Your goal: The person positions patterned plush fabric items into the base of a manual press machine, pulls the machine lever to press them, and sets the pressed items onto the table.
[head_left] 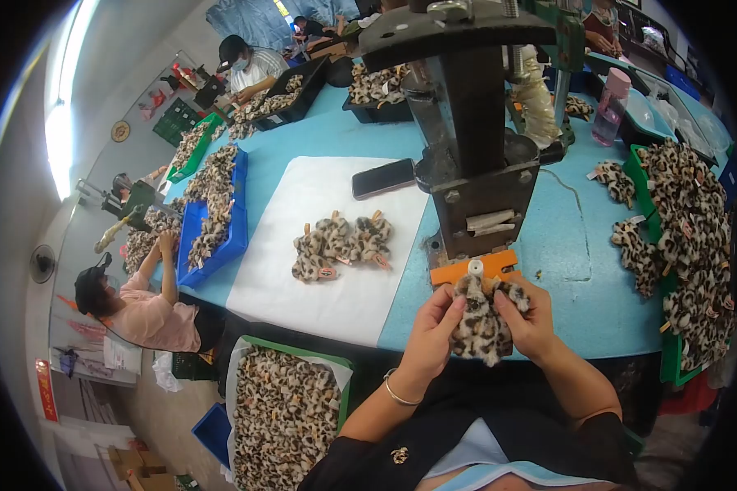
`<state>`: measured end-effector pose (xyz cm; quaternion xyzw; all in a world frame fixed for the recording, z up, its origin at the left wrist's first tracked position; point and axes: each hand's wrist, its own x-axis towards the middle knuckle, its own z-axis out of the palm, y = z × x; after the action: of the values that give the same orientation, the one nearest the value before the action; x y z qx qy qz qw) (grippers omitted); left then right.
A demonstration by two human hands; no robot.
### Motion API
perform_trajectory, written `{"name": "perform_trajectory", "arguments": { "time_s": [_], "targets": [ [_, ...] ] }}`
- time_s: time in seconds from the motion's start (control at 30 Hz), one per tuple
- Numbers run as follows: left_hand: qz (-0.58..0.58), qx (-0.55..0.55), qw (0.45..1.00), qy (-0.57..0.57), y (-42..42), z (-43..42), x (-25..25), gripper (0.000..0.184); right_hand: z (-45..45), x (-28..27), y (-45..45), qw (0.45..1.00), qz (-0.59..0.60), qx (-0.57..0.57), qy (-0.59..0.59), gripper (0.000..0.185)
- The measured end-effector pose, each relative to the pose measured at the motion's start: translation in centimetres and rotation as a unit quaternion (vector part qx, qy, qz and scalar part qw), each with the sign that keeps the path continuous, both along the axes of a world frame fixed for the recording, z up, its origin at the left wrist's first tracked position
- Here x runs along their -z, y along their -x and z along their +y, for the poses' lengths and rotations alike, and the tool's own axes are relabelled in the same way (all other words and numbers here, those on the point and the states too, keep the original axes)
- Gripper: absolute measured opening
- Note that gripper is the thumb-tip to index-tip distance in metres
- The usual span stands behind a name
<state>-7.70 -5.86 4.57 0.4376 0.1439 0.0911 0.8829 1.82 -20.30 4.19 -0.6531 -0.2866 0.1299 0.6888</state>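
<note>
Both my hands grip one leopard-print plush piece point(480, 327) at the table's front edge. My left hand point(436, 323) pinches its left side, and my right hand point(532, 319) pinches the right side, thumbs on top. The plush is right against the orange base plate point(499, 263) of a dark metal press point(487, 200), near a small white round fitting point(475, 268). Whether the plush touches that fitting I cannot tell. Left of the press, several similar plush pieces point(340, 245) with tags lie on a white sheet point(278, 286).
A phone point(383, 178) lies beside the press. At right stands a green crate point(671, 327) heaped with plush, and behind it a pink bottle point(612, 106). A blue tray point(190, 245) and a floor crate point(344, 401) are at left. Co-workers point(151, 315) sit along the table.
</note>
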Motion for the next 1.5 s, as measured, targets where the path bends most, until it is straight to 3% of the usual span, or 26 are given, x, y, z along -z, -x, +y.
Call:
{"name": "perform_trajectory", "arguments": {
  "time_s": [0.1, 0.2, 0.3, 0.4, 0.5, 0.53, 0.6, 0.63, 0.67, 0.8, 0.87, 0.93, 0.97, 1.03, 1.07, 1.13, 1.23, 1.33, 1.5],
  "targets": [
    [-0.009, -0.010, 0.999, -0.048, 0.1, 0.1, 1.1, 0.006, -0.5, 0.1, -1.2, 0.985, 0.139, -0.100, -0.025, 0.024],
    [-0.056, -0.049, 0.961, -0.265, -0.4, -0.6, 0.7, 0.007, 0.0, -2.4, -1.8, 0.974, 0.149, -0.167, 0.016, 0.032],
    [-0.097, -0.041, 0.914, -0.391, -0.4, -0.2, 2.0, 0.015, -1.4, -2.6, -2.2, 0.983, -0.066, -0.111, 0.132, 0.034],
    [-0.078, 0.027, 0.842, -0.534, 0.1, -0.1, 0.3, 0.015, -2.4, -2.6, -2.6, 0.972, -0.097, -0.121, 0.174, 0.035],
    [-0.093, 0.084, 0.950, -0.285, -0.2, -0.3, 2.1, 0.015, -2.9, -2.1, -2.2, 0.974, -0.036, -0.136, 0.174, 0.036],
    [-0.159, 0.121, 0.964, -0.176, -0.4, -0.2, 2.3, 0.015, -3.4, -1.9, -2.2, 0.966, -0.131, -0.128, 0.184, 0.035],
    [-0.098, 0.197, 0.975, -0.034, -0.6, 0.8, 1.7, 0.015, -4.1, -1.4, -2.0, 0.925, -0.312, -0.109, 0.188, 0.035],
    [-0.066, 0.230, 0.970, 0.041, -0.5, 1.4, 1.5, 0.016, -3.8, -1.6, -1.9, 0.914, -0.349, -0.113, 0.173, 0.035],
    [-0.048, 0.241, 0.969, 0.036, -0.7, 1.6, 2.2, 0.020, -3.6, -1.7, -1.6, 0.904, -0.380, -0.118, 0.157, 0.034],
    [-0.100, 0.222, 0.951, -0.190, -0.6, 0.7, 2.3, 0.022, -3.7, -0.1, -1.4, 0.898, -0.394, -0.108, 0.167, 0.035],
    [-0.103, 0.191, 0.934, -0.285, -0.4, 0.8, 2.4, 0.021, -3.5, 0.4, -0.8, 0.923, -0.337, -0.104, 0.151, 0.034],
    [-0.097, 0.104, 0.942, -0.305, -0.2, 0.0, 2.6, 0.018, -3.1, 1.1, -0.3, 0.947, -0.278, -0.083, 0.139, 0.030],
    [-0.097, 0.065, 0.942, -0.313, 0.0, -0.3, 2.7, 0.017, -2.8, 1.3, 0.4, 0.975, -0.143, -0.108, 0.133, 0.029],
    [-0.071, 0.048, 0.963, -0.257, 0.0, -0.6, 3.3, 0.014, -1.8, 0.6, 1.6, 0.977, 0.119, -0.130, 0.116, 0.028],
    [-0.081, 0.029, 0.963, -0.257, -0.2, -0.8, 4.2, 0.014, -1.7, 1.8, 1.7, 0.980, 0.129, -0.119, 0.087, 0.026],
    [-0.108, 0.034, 0.956, -0.272, -1.0, -0.2, 4.2, 0.012, -1.2, 2.2, 1.6, 0.985, 0.107, -0.115, 0.075, 0.028],
    [-0.114, -0.007, 0.903, -0.414, -1.4, 0.4, 4.2, 0.014, -1.1, 1.3, 0.9, 0.988, 0.013, -0.115, 0.097, 0.031],
    [-0.146, 0.062, 0.966, -0.205, -2.1, 0.6, 4.4, 0.014, -1.1, 1.3, 0.5, 0.985, -0.095, -0.085, 0.119, 0.032],
    [-0.101, 0.007, 0.960, -0.262, -2.0, 0.1, 5.5, 0.013, -1.3, 2.1, 0.6, 0.943, -0.298, 0.001, 0.147, 0.030]
  ]
}}
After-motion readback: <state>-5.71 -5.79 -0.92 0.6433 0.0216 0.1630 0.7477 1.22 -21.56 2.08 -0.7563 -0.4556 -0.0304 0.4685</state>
